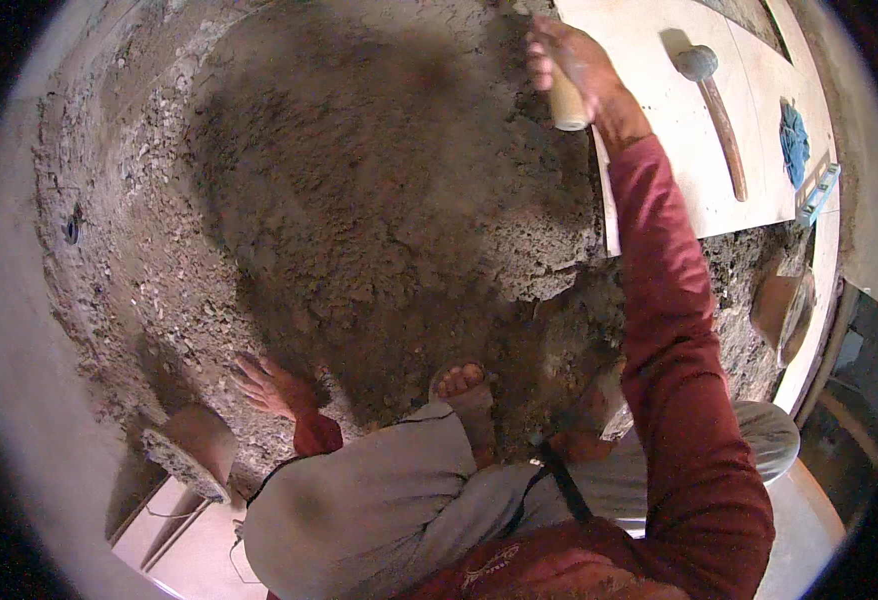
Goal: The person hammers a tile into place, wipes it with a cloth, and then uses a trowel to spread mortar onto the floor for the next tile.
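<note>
My right hand (581, 68) is stretched far forward at the edge of the pale floor tiles (659, 200). Its fingers are wrapped round the pale, round handle (569, 105) of a tool whose working end I cannot make out. Rough grey-brown mortar bed (359, 180) spreads to the left of that hand. Low at the left, my left hand (271, 388) rests on the loose, gritty mortar, fingers spread and holding nothing.
On the tiles lie a mallet (719, 120) with a grey head, a bunched blue cloth or cord (794, 145) and a light-blue slotted piece (819, 194). Mortar-stained pans stand at right (784, 308) and lower left (199, 445). My bare foot (462, 383) is on the bed.
</note>
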`<state>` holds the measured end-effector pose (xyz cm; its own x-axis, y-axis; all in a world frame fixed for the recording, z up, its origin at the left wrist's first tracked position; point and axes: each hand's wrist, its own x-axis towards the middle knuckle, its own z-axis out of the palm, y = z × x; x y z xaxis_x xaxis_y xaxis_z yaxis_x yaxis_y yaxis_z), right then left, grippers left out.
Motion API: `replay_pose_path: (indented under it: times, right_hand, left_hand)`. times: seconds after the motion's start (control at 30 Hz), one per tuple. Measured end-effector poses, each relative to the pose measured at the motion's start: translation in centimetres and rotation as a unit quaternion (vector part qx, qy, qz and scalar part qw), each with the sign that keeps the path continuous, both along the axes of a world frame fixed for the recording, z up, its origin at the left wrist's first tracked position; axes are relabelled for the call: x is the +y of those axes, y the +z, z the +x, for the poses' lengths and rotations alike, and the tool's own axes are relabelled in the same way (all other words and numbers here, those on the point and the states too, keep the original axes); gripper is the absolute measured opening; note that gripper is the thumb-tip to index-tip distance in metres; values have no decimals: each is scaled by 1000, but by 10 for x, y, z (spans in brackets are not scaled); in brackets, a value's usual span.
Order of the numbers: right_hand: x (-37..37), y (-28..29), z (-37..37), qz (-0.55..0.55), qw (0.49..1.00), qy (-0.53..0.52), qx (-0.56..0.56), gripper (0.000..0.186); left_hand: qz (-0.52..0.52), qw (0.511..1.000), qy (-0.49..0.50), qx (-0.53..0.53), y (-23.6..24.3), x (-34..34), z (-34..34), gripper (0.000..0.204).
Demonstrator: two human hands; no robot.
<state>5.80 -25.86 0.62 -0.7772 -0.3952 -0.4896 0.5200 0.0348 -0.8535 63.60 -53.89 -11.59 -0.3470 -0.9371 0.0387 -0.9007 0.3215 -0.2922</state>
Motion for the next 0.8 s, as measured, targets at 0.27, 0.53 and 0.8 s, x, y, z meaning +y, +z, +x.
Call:
replay_pose_path:
  times: [0.27,0.53,0.8]
  right_hand:
    - [-106,-62,-11,-182,975,-129,-11,34]
    - [-132,-20,44,-205,926,-308,71,30]
    - [-105,-41,105,-191,946,-260,-31,24]
  left_hand:
    - [-2,995,16,101,0,-1,-8,55]
    - [-42,993,-13,-109,-27,-27,30,56]
    - [-29,998,6,-50,-14,-16,27,61]
